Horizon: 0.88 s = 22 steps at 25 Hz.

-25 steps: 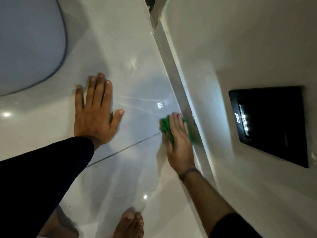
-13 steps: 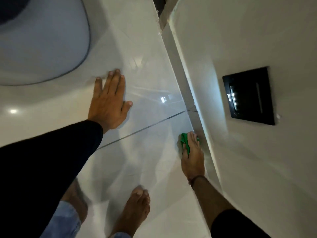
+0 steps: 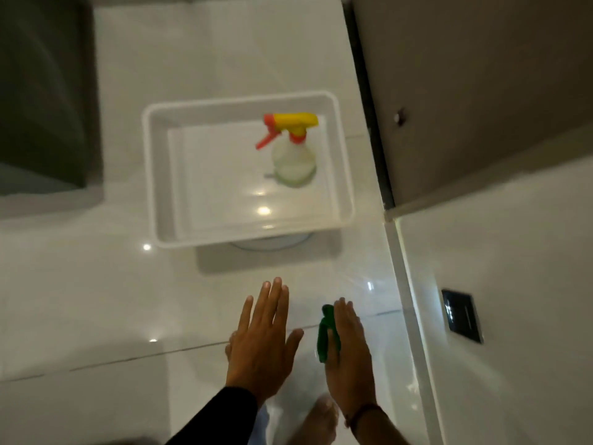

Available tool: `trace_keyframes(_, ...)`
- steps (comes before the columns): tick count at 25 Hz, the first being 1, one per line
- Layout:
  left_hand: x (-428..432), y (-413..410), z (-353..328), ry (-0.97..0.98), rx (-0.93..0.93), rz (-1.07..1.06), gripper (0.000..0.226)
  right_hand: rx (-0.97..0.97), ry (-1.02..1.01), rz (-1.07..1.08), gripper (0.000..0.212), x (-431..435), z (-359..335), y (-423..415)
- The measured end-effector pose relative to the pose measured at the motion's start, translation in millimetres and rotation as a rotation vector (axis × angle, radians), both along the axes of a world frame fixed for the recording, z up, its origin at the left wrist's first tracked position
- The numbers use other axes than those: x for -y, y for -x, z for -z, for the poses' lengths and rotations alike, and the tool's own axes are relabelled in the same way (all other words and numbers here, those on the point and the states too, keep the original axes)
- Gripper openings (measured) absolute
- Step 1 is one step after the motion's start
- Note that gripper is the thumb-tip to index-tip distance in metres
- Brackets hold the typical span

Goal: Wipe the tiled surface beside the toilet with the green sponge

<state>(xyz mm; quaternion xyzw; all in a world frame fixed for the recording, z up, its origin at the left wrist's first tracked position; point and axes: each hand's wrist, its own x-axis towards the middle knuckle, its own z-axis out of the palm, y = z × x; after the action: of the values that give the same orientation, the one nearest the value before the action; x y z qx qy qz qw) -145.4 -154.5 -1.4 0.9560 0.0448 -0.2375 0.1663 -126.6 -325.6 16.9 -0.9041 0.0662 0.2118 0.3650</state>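
Green sponge (image 3: 324, 336) pressed under right hand (image 3: 349, 358), grip closed on it, on glossy white tiled surface (image 3: 112, 300), left hand (image 3: 260, 345) flat, fingers spread, holding nothing, spray bottle (image 3: 292, 149) upright in white tray (image 3: 150, 175) beyond

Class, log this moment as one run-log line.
right hand: holds green sponge | left hand: open, empty | spray bottle: in tray

My left hand (image 3: 261, 345) is spread flat, fingers straight and together, thumb out to the side, a dark sleeve (image 3: 218, 419) covering the forearm. My right hand (image 3: 348, 351) lies palm down with fingers extended, a thin band (image 3: 362, 412) at the wrist, forearm bare.
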Motion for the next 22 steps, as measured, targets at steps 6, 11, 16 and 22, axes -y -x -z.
trace_keyframes(6, -117, -72, -57, -0.173, 0.24, -0.133, 0.078, 0.337, -0.106, -0.317, 0.061, -143, -55, -103)
trace_keyframes(11, -193, -148, -34, -0.267, 0.24, -0.109, 0.08, 0.385, 0.073, -0.476, 0.067, -229, -19, -197)
trace_keyframes(16, -213, -169, 17, -0.293, 0.206, -0.095, 0.082, 0.488, 0.379, -0.589, 0.075, -240, 51, -245)
trace_keyframes(22, -211, -172, 33, -0.311, 0.237, -0.083, 0.083, 0.4, 0.536, -0.725, 0.073, -244, 81, -245)
